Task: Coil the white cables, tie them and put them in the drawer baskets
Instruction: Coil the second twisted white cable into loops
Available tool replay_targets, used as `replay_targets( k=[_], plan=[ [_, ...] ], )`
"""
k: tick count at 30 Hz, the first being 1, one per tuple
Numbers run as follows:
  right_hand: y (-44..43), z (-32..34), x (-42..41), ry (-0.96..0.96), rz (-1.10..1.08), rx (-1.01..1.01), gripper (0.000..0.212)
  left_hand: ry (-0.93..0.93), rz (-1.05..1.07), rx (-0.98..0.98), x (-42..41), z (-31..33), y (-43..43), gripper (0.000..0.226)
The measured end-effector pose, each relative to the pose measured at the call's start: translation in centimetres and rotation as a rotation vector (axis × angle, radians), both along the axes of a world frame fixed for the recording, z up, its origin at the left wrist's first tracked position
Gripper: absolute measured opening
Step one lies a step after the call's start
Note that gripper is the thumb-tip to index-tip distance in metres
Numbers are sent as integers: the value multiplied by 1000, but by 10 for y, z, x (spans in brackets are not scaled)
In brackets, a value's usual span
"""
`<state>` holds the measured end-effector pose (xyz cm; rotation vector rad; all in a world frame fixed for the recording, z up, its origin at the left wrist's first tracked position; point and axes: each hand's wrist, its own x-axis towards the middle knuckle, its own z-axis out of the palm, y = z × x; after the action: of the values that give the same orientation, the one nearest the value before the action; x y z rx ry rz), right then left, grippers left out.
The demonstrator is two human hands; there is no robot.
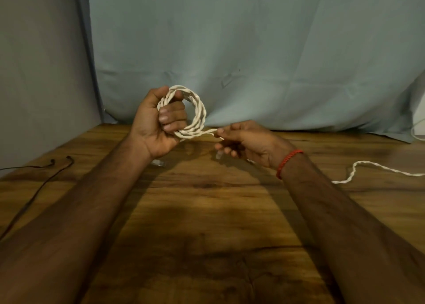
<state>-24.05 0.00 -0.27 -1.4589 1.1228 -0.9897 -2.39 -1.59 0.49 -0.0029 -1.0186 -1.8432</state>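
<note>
Coil position: white cable coil (188,112) is being held up above the wooden table (207,211), its ring standing roughly upright and facing the camera.
Left hand: left hand (156,124) is closing around the coil's left side, fingers curling through the ring and thumb pressing over the top strands.
Right hand: right hand (248,142) is pinching the free tail (208,132) between thumb and forefinger, just right of the coil's lowest point.
Key relation: tail is running almost level from the bottom of the ring toward the right hand, so the right hand is the nearer one for any wrap; its long axis is lying left to right, across the ring's plane.
Likely step: judging by the short tail, winding is looking nearly finished and tying is coming next, probably by passing the tail through or around the strands.
Other cable: second white cable (377,168) is lying loose on the table at the right, well apart from both hands.
Dark wire: thin black wire (34,188) is trailing along the table's left edge.
Containers: drawer baskets are not showing anywhere in view, so nothing can be said of their contents.
</note>
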Motion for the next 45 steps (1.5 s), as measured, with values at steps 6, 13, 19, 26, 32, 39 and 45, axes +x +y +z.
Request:
replay_targets(
  k=[6,13,19,26,32,39,45],
  plan=[
    [-3,3,16,-347,-191,-213,16,-168,40,-81,-6,-1,6,34],
    [5,15,27,-726,-189,4,57,-297,62,-48,-12,1,10,77],
    [10,18,25,-687,-184,26,28,-363,205,-12,-18,-1,14,85],
    [13,13,29,-201,-355,-496,6,-399,315,21,-20,0,16,80],
    [11,4,33,55,-382,-752,18,-559,347,-37,-23,1,17,86],
    [15,0,37,101,-290,-813,22,-560,405,-25,-24,-2,19,88],
    [14,1,46,40,-270,-758,23,-517,379,0,-25,0,19,88]
  ],
)
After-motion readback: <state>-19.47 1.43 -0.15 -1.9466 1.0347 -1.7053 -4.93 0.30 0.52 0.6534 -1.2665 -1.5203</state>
